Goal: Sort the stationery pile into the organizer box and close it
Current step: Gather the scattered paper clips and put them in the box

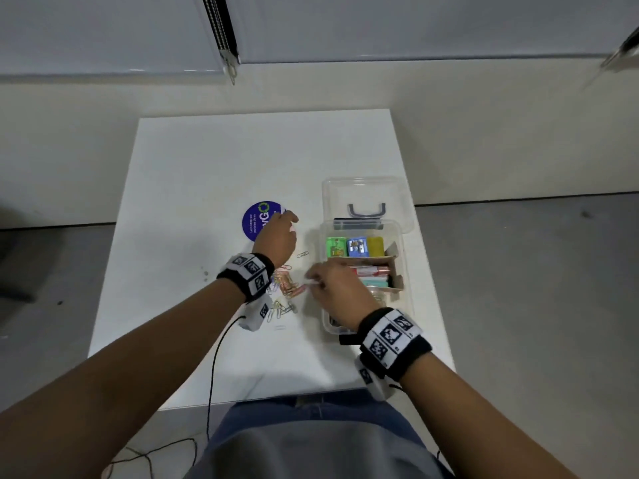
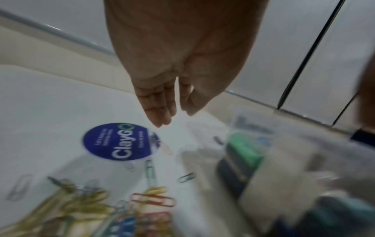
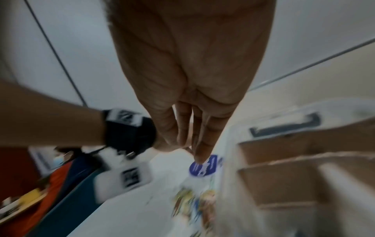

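While the left hand (image 1: 276, 236) hovers with straight fingers over the blue sticker (image 1: 254, 221), paper clips (image 1: 287, 288) lie at six o'clock. The right hand's (image 1: 332, 288) grip cannot be told beside the organizer box (image 1: 403, 236).

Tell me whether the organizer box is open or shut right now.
Open. The clear box has its lid swung back flat on the table, handle up, and the compartments are exposed.

Clear glossy plastic organizer box (image 1: 404, 271) with brown cardboard dividers (image 1: 394, 262); smooth matt white table (image 1: 207, 167).
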`<action>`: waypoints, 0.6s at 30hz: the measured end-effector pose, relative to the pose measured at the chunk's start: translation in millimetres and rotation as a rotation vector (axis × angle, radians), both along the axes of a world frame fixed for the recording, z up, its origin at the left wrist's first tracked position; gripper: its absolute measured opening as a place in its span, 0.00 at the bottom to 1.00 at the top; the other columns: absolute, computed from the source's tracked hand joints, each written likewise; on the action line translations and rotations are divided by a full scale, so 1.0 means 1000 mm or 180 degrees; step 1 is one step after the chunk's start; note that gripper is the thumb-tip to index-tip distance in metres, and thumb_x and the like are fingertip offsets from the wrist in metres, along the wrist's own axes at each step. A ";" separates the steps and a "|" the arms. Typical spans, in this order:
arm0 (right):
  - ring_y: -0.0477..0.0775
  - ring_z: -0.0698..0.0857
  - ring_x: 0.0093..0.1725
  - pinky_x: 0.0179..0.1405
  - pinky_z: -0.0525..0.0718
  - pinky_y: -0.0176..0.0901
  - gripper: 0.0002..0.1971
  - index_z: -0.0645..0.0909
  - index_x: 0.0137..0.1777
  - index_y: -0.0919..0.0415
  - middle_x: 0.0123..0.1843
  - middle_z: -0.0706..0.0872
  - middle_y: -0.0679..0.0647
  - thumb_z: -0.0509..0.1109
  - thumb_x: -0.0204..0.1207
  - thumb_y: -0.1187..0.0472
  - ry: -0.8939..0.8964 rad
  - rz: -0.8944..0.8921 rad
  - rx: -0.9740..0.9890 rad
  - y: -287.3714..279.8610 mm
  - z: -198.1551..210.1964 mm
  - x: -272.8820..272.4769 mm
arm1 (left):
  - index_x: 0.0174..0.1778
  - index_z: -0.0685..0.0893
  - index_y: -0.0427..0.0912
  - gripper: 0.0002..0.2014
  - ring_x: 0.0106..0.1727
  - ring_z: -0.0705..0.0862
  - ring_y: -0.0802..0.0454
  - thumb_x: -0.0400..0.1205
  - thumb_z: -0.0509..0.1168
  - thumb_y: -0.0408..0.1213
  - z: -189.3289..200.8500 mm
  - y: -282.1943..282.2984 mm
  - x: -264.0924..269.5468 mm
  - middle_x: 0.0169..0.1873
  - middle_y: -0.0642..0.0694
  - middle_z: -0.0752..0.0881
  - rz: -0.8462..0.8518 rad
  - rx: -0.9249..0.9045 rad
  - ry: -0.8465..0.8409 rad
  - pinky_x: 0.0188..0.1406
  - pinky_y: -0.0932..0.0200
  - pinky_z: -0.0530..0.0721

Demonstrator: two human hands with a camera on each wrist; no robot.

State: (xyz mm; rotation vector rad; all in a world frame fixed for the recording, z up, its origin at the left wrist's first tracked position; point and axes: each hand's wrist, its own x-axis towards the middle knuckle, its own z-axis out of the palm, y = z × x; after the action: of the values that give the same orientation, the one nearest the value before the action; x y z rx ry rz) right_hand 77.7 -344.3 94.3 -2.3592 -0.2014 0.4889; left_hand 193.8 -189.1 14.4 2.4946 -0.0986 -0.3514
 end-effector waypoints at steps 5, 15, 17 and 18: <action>0.66 0.77 0.67 0.58 0.81 0.57 0.20 0.73 0.71 0.66 0.71 0.70 0.65 0.64 0.78 0.66 0.0660 0.0744 -0.0884 0.079 -0.056 -0.019 | 0.83 0.60 0.46 0.30 0.80 0.64 0.35 0.84 0.60 0.37 -0.052 0.027 0.046 0.83 0.38 0.57 -0.0630 0.0945 0.0628 0.75 0.38 0.72; 0.66 0.72 0.68 0.60 0.82 0.57 0.26 0.67 0.75 0.65 0.73 0.68 0.63 0.62 0.76 0.70 0.0674 0.0071 -0.1391 0.104 -0.115 -0.025 | 0.84 0.59 0.40 0.27 0.83 0.59 0.38 0.87 0.56 0.33 -0.076 0.075 0.015 0.84 0.39 0.57 -0.1759 0.1397 0.0074 0.74 0.41 0.74; 0.65 0.72 0.71 0.62 0.80 0.56 0.25 0.68 0.75 0.64 0.73 0.69 0.63 0.61 0.77 0.70 0.0604 -0.0118 -0.1386 0.108 -0.113 -0.011 | 0.82 0.63 0.40 0.26 0.83 0.61 0.38 0.87 0.58 0.36 -0.075 0.092 -0.009 0.83 0.37 0.60 -0.1713 0.1125 0.0102 0.78 0.42 0.70; 0.65 0.72 0.72 0.63 0.80 0.56 0.25 0.67 0.75 0.63 0.73 0.70 0.64 0.61 0.76 0.70 0.0528 -0.0301 -0.1405 0.109 -0.113 -0.004 | 0.81 0.65 0.41 0.27 0.82 0.62 0.38 0.86 0.60 0.39 -0.074 0.100 -0.022 0.83 0.38 0.61 -0.1643 0.0964 0.0129 0.78 0.41 0.69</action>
State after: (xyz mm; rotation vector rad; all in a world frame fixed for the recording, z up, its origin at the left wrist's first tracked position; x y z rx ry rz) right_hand 73.6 -235.3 -18.3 -2.7197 0.1073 0.7404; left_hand 172.0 -89.2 -59.6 2.7311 -0.7292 -0.6691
